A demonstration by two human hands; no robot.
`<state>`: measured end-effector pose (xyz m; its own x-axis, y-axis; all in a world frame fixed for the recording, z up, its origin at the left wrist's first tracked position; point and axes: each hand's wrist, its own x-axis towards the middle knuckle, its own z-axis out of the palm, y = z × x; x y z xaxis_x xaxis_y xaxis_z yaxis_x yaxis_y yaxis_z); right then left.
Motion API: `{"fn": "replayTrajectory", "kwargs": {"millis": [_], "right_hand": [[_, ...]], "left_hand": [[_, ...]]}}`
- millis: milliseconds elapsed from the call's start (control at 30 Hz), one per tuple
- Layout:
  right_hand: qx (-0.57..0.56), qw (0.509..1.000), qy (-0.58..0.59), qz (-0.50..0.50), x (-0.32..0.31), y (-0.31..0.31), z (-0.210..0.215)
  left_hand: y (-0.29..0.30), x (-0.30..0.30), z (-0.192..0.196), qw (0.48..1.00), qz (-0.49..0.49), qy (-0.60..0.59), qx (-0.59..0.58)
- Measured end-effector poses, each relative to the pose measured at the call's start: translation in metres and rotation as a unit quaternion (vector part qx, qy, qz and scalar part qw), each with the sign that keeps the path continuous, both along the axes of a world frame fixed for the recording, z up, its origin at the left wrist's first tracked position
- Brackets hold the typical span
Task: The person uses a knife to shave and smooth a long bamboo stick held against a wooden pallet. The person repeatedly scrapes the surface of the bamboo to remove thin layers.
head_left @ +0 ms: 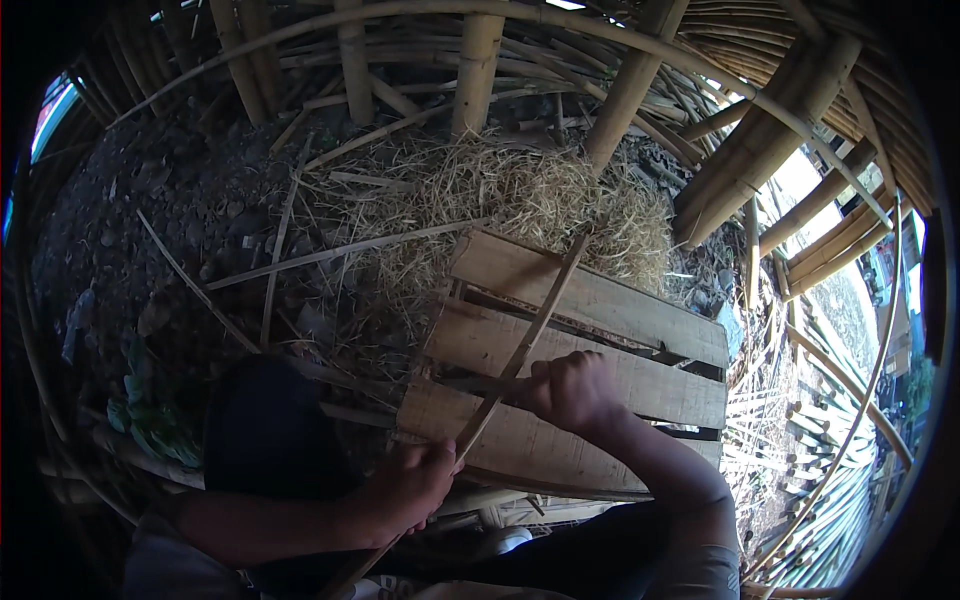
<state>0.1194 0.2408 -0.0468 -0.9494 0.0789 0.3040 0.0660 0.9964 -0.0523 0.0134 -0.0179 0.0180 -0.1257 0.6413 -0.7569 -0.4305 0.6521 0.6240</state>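
A long bamboo strip [540, 322] runs slantwise over a slatted wooden crate [600, 375], from its far edge down past my lap. My left hand [412, 485] is closed around the strip near the crate's near left corner. Above and to the right, my right hand [572, 390] makes a fist around the handle of a knife. The dark knife blade [468, 384] points left and lies across the strip; whether it cuts into it I cannot tell. My fingers hide the handle.
Curly pale shavings [560, 200] are heaped behind the crate. Thick bamboo posts [478, 75] stand at the back, with a leaning one [750, 150] to the right. Loose strips [350, 250] lie on the dark ground at left. Many cut bamboo lengths [810, 480] lie in sunlight at right.
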Motion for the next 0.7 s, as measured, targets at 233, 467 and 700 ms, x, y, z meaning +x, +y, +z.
{"fn": "replayTrajectory", "kwargs": {"millis": [233,467,700], "right_hand": [[-0.061,0.998,0.006,0.029,-0.003,-0.012,0.028],[-0.019,0.997,0.066,-0.044,-0.005,0.033,-0.006],[0.005,0.994,0.078,-0.073,-0.010,0.051,-0.007]], "left_hand": [[0.002,0.002,0.006,1.000,0.011,-0.022,-0.005],[0.007,0.008,0.007,0.999,0.043,-0.032,0.011],[0.006,0.015,0.003,0.999,0.037,-0.025,0.025]]}}
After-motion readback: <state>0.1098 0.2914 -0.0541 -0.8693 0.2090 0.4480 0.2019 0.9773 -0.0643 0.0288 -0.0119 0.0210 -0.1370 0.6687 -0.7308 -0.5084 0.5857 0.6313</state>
